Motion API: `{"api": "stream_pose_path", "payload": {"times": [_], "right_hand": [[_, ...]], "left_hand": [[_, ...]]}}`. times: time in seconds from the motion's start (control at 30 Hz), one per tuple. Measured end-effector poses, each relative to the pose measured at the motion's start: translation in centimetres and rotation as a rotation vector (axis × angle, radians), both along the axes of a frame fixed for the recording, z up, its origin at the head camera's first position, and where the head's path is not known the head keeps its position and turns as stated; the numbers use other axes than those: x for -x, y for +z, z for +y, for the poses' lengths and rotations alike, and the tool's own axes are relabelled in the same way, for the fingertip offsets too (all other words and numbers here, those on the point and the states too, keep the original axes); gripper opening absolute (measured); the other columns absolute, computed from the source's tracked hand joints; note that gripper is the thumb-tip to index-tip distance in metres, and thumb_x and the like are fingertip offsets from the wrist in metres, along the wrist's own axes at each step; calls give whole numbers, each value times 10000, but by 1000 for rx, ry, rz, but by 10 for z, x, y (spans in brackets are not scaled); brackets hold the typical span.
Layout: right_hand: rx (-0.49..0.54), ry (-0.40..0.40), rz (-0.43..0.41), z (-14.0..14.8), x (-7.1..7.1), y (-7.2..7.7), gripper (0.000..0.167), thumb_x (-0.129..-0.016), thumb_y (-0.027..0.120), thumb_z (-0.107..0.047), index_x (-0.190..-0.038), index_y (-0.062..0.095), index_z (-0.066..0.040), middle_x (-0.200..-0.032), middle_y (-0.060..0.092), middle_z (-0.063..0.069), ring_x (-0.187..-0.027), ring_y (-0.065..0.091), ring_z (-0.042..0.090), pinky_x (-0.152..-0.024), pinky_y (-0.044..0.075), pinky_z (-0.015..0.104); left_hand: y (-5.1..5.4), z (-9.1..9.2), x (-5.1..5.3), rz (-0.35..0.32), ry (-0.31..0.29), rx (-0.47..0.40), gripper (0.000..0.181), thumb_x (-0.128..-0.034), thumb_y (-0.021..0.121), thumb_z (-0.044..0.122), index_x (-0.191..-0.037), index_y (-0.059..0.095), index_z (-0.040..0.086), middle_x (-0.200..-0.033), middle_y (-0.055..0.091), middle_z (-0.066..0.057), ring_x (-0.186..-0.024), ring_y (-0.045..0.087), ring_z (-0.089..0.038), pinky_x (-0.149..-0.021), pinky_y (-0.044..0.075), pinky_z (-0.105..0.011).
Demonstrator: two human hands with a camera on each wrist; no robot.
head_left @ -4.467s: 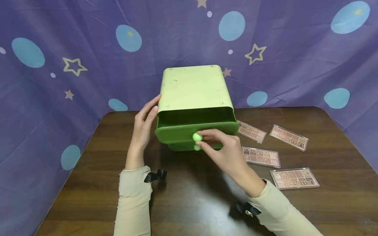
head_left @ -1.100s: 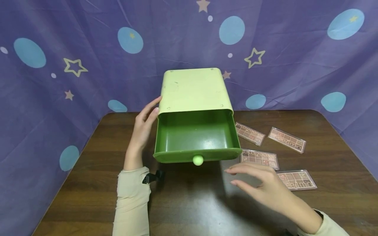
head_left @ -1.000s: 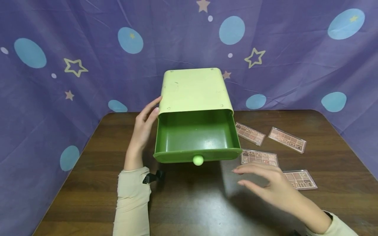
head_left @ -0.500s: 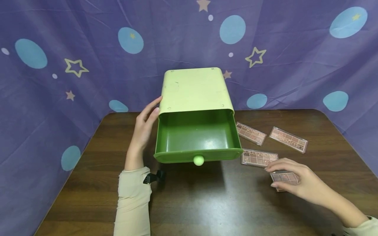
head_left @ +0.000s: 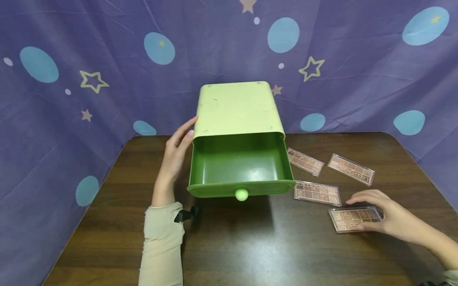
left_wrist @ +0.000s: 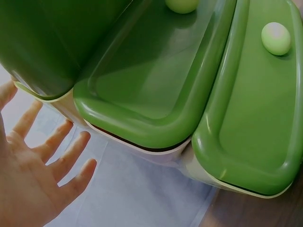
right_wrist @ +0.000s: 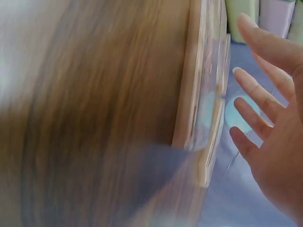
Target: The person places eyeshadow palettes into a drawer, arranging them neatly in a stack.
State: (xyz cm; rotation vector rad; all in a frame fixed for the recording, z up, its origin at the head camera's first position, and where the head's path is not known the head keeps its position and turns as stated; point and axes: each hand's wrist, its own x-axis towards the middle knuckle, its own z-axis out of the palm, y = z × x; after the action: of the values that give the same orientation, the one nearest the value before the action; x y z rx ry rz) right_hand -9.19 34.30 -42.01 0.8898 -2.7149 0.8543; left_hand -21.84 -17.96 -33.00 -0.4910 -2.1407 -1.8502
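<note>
A drawer cabinet [head_left: 237, 107] with a pale green shell stands at the back middle of the table. Its dark green top drawer [head_left: 239, 163] is pulled out, bare inside, with a round light green knob [head_left: 241, 194] in front. My left hand [head_left: 175, 155] rests its fingertips against the cabinet's left side; in the left wrist view the fingers [left_wrist: 61, 161] are spread. On the right, my right hand [head_left: 390, 216] hovers around the right end of the nearest eyeshadow palette [head_left: 352, 219], thumb over its front edge. The right wrist view shows those fingers [right_wrist: 258, 94] spread, holding nothing.
Three more eyeshadow palettes lie right of the cabinet: one beside the drawer front [head_left: 317, 193], one behind it [head_left: 305, 161], one farther right [head_left: 351, 169]. Two shut drawers [left_wrist: 142, 90] show below the pulled-out one. A purple patterned curtain [head_left: 229, 47] hangs behind the table [head_left: 229, 246].
The top drawer has been pulled out by its knob, which my right hand has let go. That hand has since moved right to the nearest palette. My left hand has stayed at the cabinet's side.
</note>
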Motion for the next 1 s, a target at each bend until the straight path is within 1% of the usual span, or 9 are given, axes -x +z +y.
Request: {"api": "stream_pose_path", "payload": {"times": [0.1, 0.27, 0.4, 0.6, 0.7, 0.83, 1.0], "right_hand": [[-22, -15, 1, 8, 2, -7, 703, -541, 950, -140, -1182, 669, -214, -1190, 590, -65, -1175, 356, -80, -922, 224, 44], [-63, -23, -33, 14, 1, -18, 702, -556, 950, -226, -1197, 663, -228, -1196, 557, -122, -1157, 325, -85, -853, 295, 88], [-86, -19, -43, 13, 1, -24, 711, -563, 943, -270, -1210, 652, -223, -1190, 541, -133, -1134, 320, -80, -830, 314, 102], [-99, -19, -39, 10, 2, -25, 766, -531, 936, -325, -1227, 638, -208, -1172, 523, -123, -1113, 304, -77, -804, 328, 160], [-120, -29, -25, 10, 2, -26, 762, -525, 934, -342, -1216, 639, -213, -1158, 524, -125, -1097, 316, -75, -795, 352, 175], [-141, -33, -15, 11, 3, -24, 740, -523, 942, -339, -1191, 643, -225, -1135, 546, -137, -1073, 355, -61, -799, 366, 159], [-143, -16, -18, 10, 5, -18, 716, -535, 952, -314, -1175, 647, -213, -1116, 577, -148, -1047, 406, -43, -806, 367, 131]], "left_hand": [[0, 0, 0, -2, -4, 0, 443, -1021, 509, 244, -1438, 531, 96, -1482, 489, -28, -1371, 395, -150, -1151, 282, -401], [-1, 0, -1, 2, -7, -4, 443, -1020, 510, 244, -1438, 532, 96, -1480, 491, -24, -1367, 400, -150, -1148, 285, -399], [-2, 0, -1, 2, -5, 2, 443, -1020, 508, 251, -1438, 533, 105, -1479, 493, -19, -1368, 398, -146, -1149, 283, -403], [-2, 0, -1, 8, 0, 3, 441, -1020, 509, 247, -1435, 536, 102, -1476, 497, -18, -1366, 401, -146, -1149, 283, -399], [-1, 0, -1, 6, -2, 4, 440, -1021, 511, 251, -1436, 537, 109, -1477, 496, -10, -1367, 400, -143, -1150, 280, -397], [-1, 0, -1, 5, -1, 12, 435, -1022, 514, 258, -1434, 542, 121, -1475, 497, 0, -1368, 398, -140, -1153, 275, -395], [0, -1, 0, 16, 1, 17, 431, -1023, 514, 254, -1431, 545, 122, -1472, 502, 2, -1367, 401, -137, -1153, 276, -391]]}}
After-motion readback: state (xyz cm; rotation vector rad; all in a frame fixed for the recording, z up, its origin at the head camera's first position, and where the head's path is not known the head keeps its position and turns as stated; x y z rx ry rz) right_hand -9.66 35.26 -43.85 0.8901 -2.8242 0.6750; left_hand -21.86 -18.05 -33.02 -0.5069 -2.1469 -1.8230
